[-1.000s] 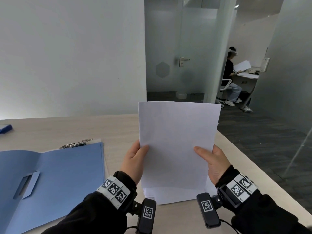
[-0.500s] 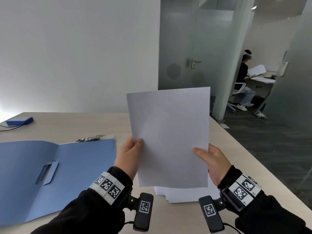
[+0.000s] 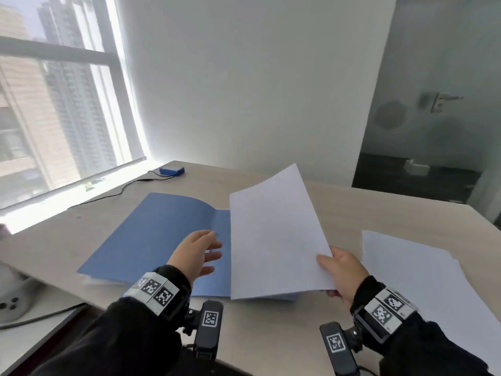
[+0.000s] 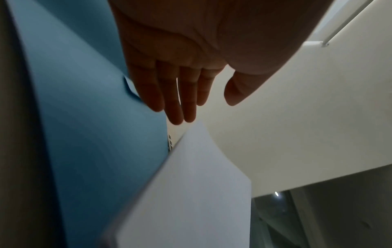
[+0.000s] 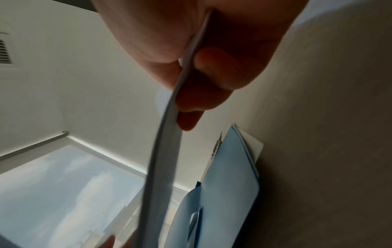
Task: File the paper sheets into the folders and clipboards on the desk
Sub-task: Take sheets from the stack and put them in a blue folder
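Observation:
An open blue folder (image 3: 151, 234) lies flat on the desk left of centre. My right hand (image 3: 339, 270) pinches the lower right corner of a white paper sheet (image 3: 273, 234), thumb on top, and holds it tilted over the folder's right half. In the right wrist view the paper sheet (image 5: 169, 134) shows edge-on between thumb and fingers, above the blue folder (image 5: 229, 184). My left hand (image 3: 200, 251) hovers over the folder with straight fingers and holds nothing. The left wrist view shows my left hand (image 4: 180, 94) beside the blue folder (image 4: 95, 134) and the sheet (image 4: 191, 193).
A stack of white sheets (image 3: 414, 270) lies at the right on the desk (image 3: 271, 335). A small blue device (image 3: 172, 170) with a black cable sits at the far edge near the window. A metal clip (image 5: 216, 149) pokes out behind the folder. A grey controller (image 3: 10, 302) lies lower left.
My left hand has let go of the sheet and moved left over the folder. My right hand alone has carried the sheet down and left, over the folder. The view has swung left.

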The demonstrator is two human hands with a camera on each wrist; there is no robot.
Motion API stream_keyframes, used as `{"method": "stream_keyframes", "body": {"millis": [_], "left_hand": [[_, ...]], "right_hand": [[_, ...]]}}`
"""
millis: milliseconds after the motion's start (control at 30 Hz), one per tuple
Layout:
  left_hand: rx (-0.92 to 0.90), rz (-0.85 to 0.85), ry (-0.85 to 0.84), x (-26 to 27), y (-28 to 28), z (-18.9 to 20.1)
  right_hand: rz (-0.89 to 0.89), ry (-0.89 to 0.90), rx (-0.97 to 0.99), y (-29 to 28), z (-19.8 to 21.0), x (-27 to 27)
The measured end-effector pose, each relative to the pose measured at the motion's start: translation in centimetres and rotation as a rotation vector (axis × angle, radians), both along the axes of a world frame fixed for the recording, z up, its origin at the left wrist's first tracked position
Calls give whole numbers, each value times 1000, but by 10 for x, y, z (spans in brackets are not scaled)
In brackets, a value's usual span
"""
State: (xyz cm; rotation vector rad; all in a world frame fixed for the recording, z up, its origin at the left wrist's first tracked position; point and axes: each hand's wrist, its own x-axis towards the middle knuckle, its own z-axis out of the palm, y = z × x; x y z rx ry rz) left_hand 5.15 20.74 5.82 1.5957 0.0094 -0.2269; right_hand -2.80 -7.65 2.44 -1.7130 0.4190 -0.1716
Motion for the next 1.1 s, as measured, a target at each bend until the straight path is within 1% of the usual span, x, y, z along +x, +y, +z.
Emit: {"method": "stream_keyframes", "body": {"millis": [100, 167, 267, 400, 500, 633, 700, 867, 933, 1100], "left_hand": [[93, 112, -24, 3, 37, -9], [122, 161, -22, 4, 57, -15], [101, 199, 17, 1, 79, -24], [70, 213, 69, -8, 94, -35], [0, 271, 143, -15, 104, -45], [-176, 373, 252, -20, 114, -53], [-246, 396, 277, -18, 115, -53], [-325, 419, 272, -10, 113, -54], [-305, 405, 241, -8, 109, -52], [-179, 233, 113, -7, 87, -42]], "right_hand": [[-48, 47, -2, 9, -10, 25], [-70, 77, 0, 18, -14, 37], [-67, 105, 2, 36, -18, 50], [-54, 98, 1, 59, -23, 59], [-58, 88, 19, 71, -27, 64], [-60, 84, 35, 81, -29, 67], [-64, 89, 44, 83, -31, 67], [-77, 93, 69, 83, -38, 68], [-75, 91, 71, 83, -38, 68], [-52, 94, 75, 85, -37, 65]]}}
